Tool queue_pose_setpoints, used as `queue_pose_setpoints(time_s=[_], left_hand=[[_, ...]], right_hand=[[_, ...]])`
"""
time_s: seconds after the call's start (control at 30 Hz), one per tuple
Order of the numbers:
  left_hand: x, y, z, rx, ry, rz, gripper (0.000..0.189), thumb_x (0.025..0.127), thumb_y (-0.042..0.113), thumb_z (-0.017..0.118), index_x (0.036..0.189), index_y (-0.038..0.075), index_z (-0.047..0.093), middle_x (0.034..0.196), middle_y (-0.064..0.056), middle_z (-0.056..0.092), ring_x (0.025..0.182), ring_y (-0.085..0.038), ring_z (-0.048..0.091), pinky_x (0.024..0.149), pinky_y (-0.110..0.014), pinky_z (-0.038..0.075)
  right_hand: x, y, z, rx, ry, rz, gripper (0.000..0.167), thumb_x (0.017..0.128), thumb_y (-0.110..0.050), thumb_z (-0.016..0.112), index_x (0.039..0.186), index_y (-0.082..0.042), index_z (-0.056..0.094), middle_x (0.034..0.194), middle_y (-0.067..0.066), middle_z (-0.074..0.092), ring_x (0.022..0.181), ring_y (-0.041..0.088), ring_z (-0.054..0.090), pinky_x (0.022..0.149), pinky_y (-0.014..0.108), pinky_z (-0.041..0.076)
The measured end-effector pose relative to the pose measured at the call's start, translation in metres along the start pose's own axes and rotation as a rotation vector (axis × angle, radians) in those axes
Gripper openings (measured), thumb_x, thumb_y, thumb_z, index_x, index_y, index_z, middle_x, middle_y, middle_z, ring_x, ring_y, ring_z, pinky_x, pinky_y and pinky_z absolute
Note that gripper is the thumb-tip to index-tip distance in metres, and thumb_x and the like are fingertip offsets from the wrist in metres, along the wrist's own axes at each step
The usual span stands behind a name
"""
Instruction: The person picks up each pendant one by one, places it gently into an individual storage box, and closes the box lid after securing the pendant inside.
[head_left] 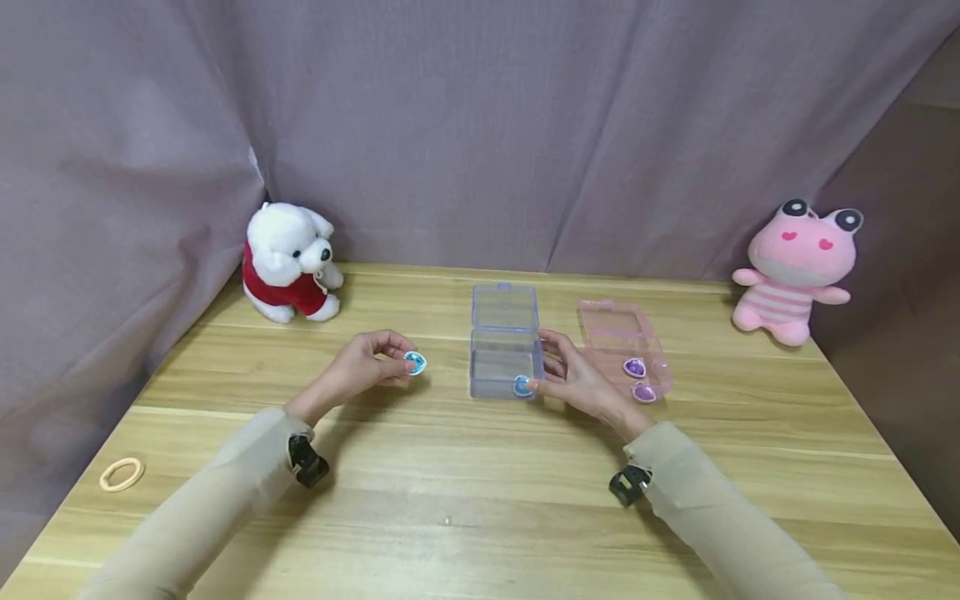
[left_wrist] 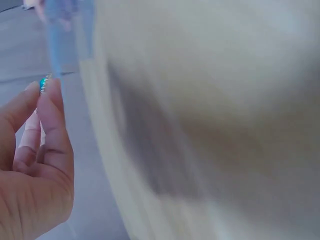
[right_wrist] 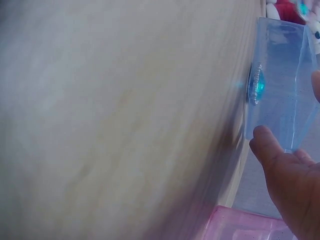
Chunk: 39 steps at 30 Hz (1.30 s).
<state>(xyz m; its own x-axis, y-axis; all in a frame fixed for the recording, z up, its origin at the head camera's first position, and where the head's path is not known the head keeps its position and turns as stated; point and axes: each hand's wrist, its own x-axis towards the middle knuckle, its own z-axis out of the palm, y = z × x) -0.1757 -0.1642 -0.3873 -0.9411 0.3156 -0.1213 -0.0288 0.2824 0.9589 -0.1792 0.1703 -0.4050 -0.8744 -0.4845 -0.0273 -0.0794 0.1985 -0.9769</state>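
Observation:
Between thumb and fingers, my left hand (head_left: 367, 364) pinches a teal heart-shaped gem (head_left: 417, 362) with a beaded silver rim, held left of the blue box. In the left wrist view that gem (left_wrist: 43, 84) shows edge-on at the fingertips. The clear blue plastic box (head_left: 489, 389) stands with its lid (head_left: 505, 307) tipped back. My right hand (head_left: 581, 382) holds the box by its right side, thumb at the front corner and fingers farther back. Inside the box, a second teal gem (right_wrist: 258, 86) lies near the front wall, close to the right thumb.
An opened clear pink box (head_left: 611, 318) sits right of the blue one, with two purple heart gems (head_left: 634, 367) in it. A white plush dog (head_left: 288, 250) and a pink plush frog (head_left: 798, 258) flank the back. A beige ring (head_left: 122, 475) lies at front left.

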Motion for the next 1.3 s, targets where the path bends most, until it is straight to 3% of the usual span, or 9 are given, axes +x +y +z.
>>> queue_pose_setpoints(time_s=[0.07,0.3,0.5,0.6,0.73,0.9,1.13,1.3], left_hand=[[0.009,0.009,0.007,-0.076,-0.007,-0.010,0.029,0.086,0.002,0.065,0.111,-0.009,0.057,0.089,-0.006,0.057,0.074,-0.017,0.068,0.075,-0.037,0.059],[0.038,0.034,0.038,-0.168,-0.056,0.017,0.029,0.087,-0.003,0.062,0.114,-0.010,0.056,0.086,-0.005,0.056,0.073,-0.015,0.068,0.080,-0.038,0.056],[0.057,0.044,0.061,-0.224,-0.082,0.003,0.034,0.084,-0.009,0.062,0.117,-0.011,0.056,0.087,-0.004,0.055,0.071,-0.009,0.064,0.078,-0.028,0.057],[0.063,0.046,0.069,-0.218,-0.094,-0.005,0.036,0.083,-0.010,0.063,0.118,-0.010,0.056,0.086,-0.004,0.056,0.072,-0.008,0.063,0.078,-0.026,0.057],[0.069,0.048,0.077,-0.234,-0.115,-0.016,0.037,0.082,-0.011,0.063,0.118,-0.010,0.056,0.087,-0.006,0.060,0.073,-0.010,0.064,0.084,-0.033,0.056],[0.074,0.049,0.085,-0.185,-0.119,-0.046,0.034,0.082,-0.009,0.064,0.115,-0.007,0.059,0.094,-0.018,0.067,0.071,-0.012,0.066,0.088,-0.042,0.053],[0.078,0.053,0.096,-0.111,-0.096,-0.078,0.029,0.081,-0.007,0.066,0.110,-0.006,0.063,0.099,-0.023,0.068,0.074,-0.018,0.069,0.084,-0.040,0.055],[0.079,0.055,0.103,-0.079,-0.098,-0.088,0.028,0.081,-0.007,0.066,0.109,-0.006,0.064,0.098,-0.022,0.068,0.070,-0.014,0.068,0.081,-0.037,0.056]], right_hand=[[0.000,0.000,0.000,0.001,-0.001,-0.001,0.086,0.082,0.002,0.066,0.146,0.001,0.010,0.147,0.030,0.021,0.137,0.043,0.024,0.110,0.044,0.029],[-0.001,0.000,0.000,-0.009,0.003,0.000,0.086,0.082,0.000,0.068,0.146,0.001,0.010,0.148,0.029,0.021,0.138,0.042,0.024,0.111,0.045,0.028],[-0.002,0.000,0.001,-0.009,0.012,0.007,0.086,0.081,0.000,0.068,0.146,0.001,0.011,0.148,0.030,0.021,0.137,0.042,0.025,0.111,0.046,0.028],[-0.001,0.000,0.001,-0.006,0.012,0.007,0.086,0.082,0.001,0.067,0.146,0.001,0.011,0.148,0.030,0.021,0.137,0.042,0.026,0.111,0.046,0.028],[-0.001,0.000,0.001,-0.001,0.011,0.003,0.085,0.082,0.001,0.067,0.146,0.001,0.011,0.148,0.030,0.021,0.137,0.043,0.025,0.111,0.046,0.028],[-0.002,0.000,0.001,-0.007,0.008,0.010,0.086,0.082,-0.001,0.067,0.146,0.000,0.011,0.148,0.030,0.021,0.137,0.042,0.025,0.112,0.047,0.027],[-0.001,-0.001,0.000,-0.002,0.009,0.006,0.086,0.081,0.000,0.068,0.146,-0.001,0.012,0.148,0.028,0.022,0.137,0.042,0.025,0.112,0.047,0.027],[-0.002,0.000,0.000,-0.012,0.006,0.016,0.086,0.082,-0.001,0.068,0.147,-0.002,0.012,0.148,0.027,0.022,0.138,0.041,0.025,0.111,0.046,0.028]])
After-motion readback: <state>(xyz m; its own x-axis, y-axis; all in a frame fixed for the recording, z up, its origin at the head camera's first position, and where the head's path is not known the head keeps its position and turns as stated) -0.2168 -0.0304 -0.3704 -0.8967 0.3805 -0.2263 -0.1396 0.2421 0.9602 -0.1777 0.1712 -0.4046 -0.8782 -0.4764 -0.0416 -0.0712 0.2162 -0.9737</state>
